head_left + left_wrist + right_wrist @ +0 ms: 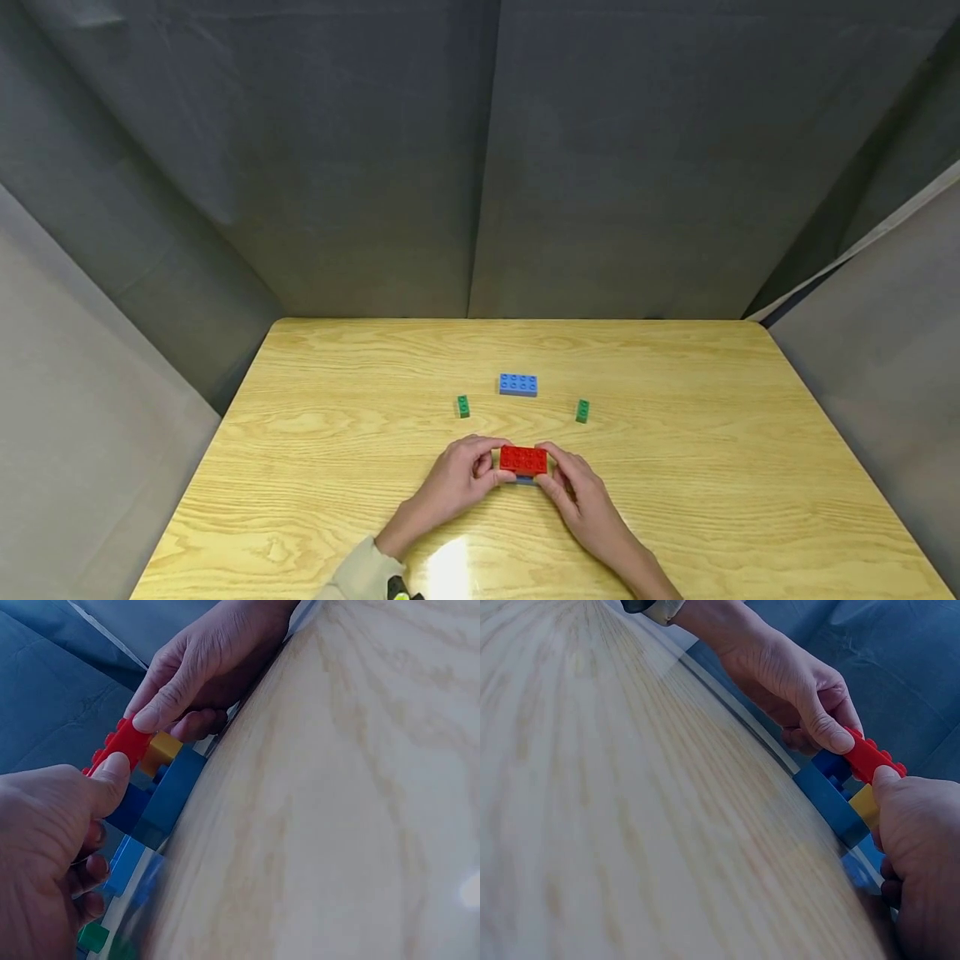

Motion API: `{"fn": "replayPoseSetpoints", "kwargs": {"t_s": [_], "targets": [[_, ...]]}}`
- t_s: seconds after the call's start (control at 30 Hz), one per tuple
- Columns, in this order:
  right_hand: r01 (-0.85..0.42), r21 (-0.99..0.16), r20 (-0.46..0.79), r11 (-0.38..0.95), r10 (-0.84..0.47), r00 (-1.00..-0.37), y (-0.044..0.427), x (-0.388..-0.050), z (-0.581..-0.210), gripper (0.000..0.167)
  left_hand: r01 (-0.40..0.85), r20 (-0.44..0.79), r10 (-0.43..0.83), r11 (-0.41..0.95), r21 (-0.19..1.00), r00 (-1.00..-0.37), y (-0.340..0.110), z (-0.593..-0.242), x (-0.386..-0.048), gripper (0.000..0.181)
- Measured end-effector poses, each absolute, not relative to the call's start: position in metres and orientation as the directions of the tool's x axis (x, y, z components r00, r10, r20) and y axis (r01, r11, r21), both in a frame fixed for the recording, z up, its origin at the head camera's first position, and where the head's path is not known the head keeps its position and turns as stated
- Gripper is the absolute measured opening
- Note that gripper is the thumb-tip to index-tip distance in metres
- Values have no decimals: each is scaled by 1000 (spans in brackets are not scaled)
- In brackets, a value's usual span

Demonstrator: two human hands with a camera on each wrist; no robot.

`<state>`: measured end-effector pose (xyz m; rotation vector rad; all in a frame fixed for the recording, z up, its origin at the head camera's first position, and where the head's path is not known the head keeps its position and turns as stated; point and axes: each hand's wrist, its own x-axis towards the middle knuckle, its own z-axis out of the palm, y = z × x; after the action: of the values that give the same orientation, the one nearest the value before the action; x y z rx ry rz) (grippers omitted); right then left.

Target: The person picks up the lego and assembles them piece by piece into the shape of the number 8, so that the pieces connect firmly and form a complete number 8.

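Left green brick (463, 407): beyond red brick, leftward | left hand (467, 473): grip pinches red brick's left end | red brick (523, 458): above dark-blue brick (831, 765), yellow brick (865, 805) and blue base brick (831, 807); seating unclear | right hand (581, 496): grip pinches its right end | right green brick (582, 411): beyond it, rightward | step: apparently capping; next calls for even downward pressure

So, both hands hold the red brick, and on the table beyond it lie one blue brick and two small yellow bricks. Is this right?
Almost: the two small bricks are green, not yellow, as the head view shows. The left hand and right hand hold the red brick; the blue brick lies beyond.
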<state>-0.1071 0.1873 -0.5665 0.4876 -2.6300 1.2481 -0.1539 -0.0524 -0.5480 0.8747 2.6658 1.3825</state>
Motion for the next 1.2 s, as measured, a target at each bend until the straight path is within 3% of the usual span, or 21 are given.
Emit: {"fn": "replayPoseSetpoints", "kwargs": {"t_s": [1.2], "targets": [[-394, -686, 327, 612, -224, -918, 188, -108, -571, 40, 498, 259, 462, 530, 687, -848, -48, -549, -153, 46]]}}
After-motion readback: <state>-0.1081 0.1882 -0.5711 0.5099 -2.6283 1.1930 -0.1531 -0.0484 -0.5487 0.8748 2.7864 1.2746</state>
